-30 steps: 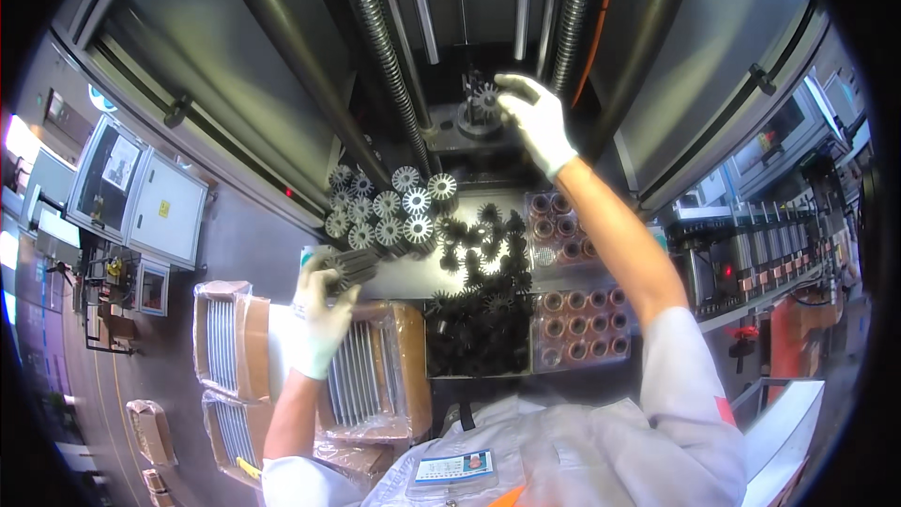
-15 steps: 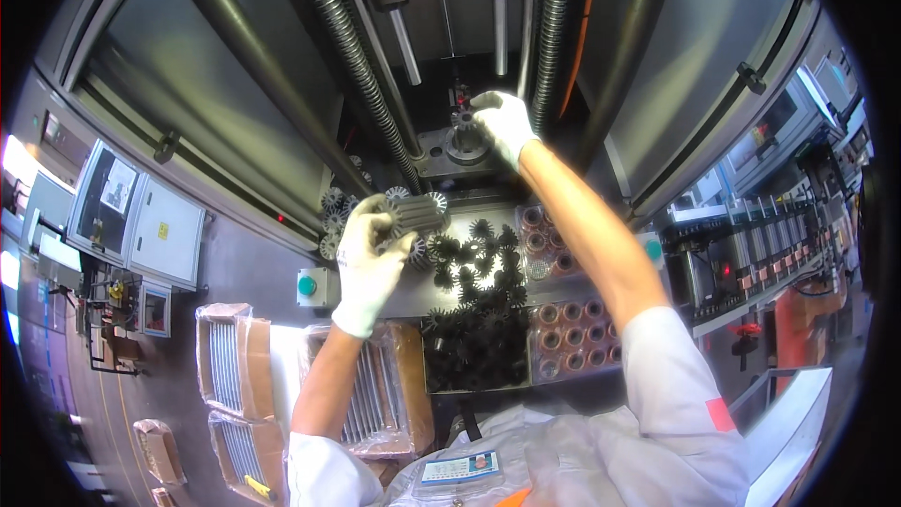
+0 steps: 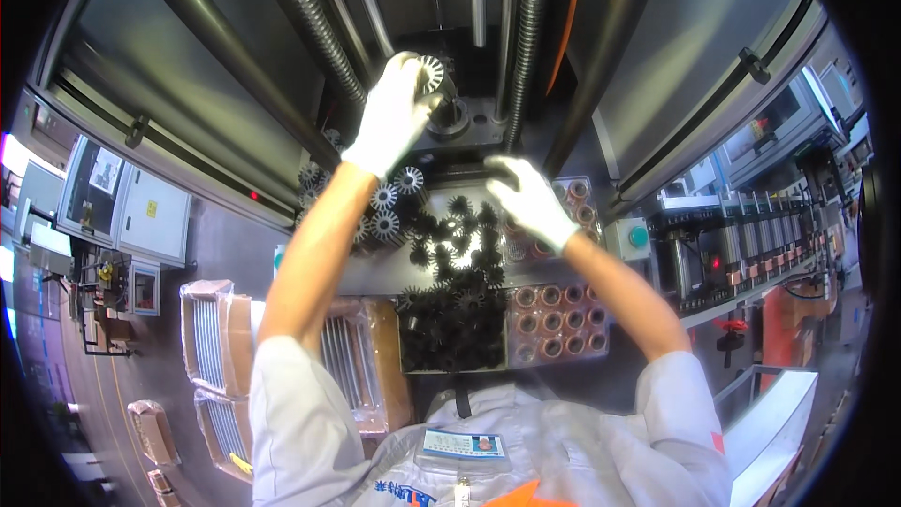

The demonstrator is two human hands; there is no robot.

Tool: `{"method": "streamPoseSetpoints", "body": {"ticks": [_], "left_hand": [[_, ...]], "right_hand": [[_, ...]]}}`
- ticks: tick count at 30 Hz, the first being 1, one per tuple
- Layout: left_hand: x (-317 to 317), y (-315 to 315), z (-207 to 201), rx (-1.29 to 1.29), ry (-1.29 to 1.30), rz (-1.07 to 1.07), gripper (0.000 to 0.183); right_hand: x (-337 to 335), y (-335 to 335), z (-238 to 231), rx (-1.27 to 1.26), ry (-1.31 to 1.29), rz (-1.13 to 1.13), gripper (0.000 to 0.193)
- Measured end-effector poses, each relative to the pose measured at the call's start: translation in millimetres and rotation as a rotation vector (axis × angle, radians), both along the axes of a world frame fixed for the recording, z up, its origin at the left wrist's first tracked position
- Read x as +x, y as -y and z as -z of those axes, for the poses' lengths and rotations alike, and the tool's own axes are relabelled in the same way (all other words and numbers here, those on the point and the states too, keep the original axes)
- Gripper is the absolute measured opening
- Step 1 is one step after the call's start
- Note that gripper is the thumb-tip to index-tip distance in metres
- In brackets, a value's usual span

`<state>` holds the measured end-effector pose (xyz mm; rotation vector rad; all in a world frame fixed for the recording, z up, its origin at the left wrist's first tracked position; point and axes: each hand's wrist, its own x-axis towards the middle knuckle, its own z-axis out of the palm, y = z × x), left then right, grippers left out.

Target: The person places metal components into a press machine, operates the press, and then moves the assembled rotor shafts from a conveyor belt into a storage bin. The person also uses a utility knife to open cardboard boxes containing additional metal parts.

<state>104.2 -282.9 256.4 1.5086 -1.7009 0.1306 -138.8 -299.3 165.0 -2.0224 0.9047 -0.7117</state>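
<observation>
Your white-gloved left hand (image 3: 387, 127) is gripping a grey, cylindrical, slotted metal core (image 3: 432, 75) by its side, close to a round metal fixture (image 3: 451, 122); whether core and fixture are touching is not showing clearly. For sound handling, you should be keeping the core steady, with thumb and fingers bearing on its flank, clear of the slotted face. Your white-gloved right hand (image 3: 533, 205), apparently empty, is hovering loosely spread above the pale metal bench (image 3: 371, 272). There, similar slotted cores (image 3: 385, 195) are standing at left, black toothed pieces (image 3: 452, 343) are lying centrally, and copper-coloured rings (image 3: 551, 347) are standing at right. Brown cardboard boxes (image 3: 237, 343) are occupying the floor, leftward.
</observation>
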Motion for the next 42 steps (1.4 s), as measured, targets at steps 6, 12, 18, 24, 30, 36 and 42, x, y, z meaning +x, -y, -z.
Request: {"method": "streamPoseSetpoints", "body": {"ticks": [6,12,18,24,30,36,42], "left_hand": [[13.3,40.4,-28.1,0.326,0.148,0.088,0.03],[10.8,35.2,59.2,0.279,0.15,-0.155,0.03],[-19.6,-59.7,6.9,0.301,0.309,-0.176,0.037],[29.5,-301.8,85.7,1.184,-0.176,-0.406,0.032],[35.3,-347.3,236.1,1.022,-0.175,-0.825,0.041],[47.0,-337.8,282.0,0.994,-0.032,-0.876,0.032],[31.0,-355.0,251.7,1.154,-0.203,-0.774,0.059]], "right_hand": [[-25.7,-35.7,21.4,-0.081,-0.093,-0.238,0.036],[24.9,-54.3,42.8,-0.658,-0.18,-0.391,0.032],[76.8,-69.5,58.0,-0.757,-0.253,-0.609,0.018],[101.4,-89.1,57.1,-0.701,-0.626,-0.647,0.019],[87.1,-75.1,54.4,-0.781,-0.353,-0.65,0.025],[57.2,-55.8,-5.7,0.265,-0.098,-0.439,0.033],[63.7,9.4,-36.7,0.207,0.338,-0.16,0.032]]}}
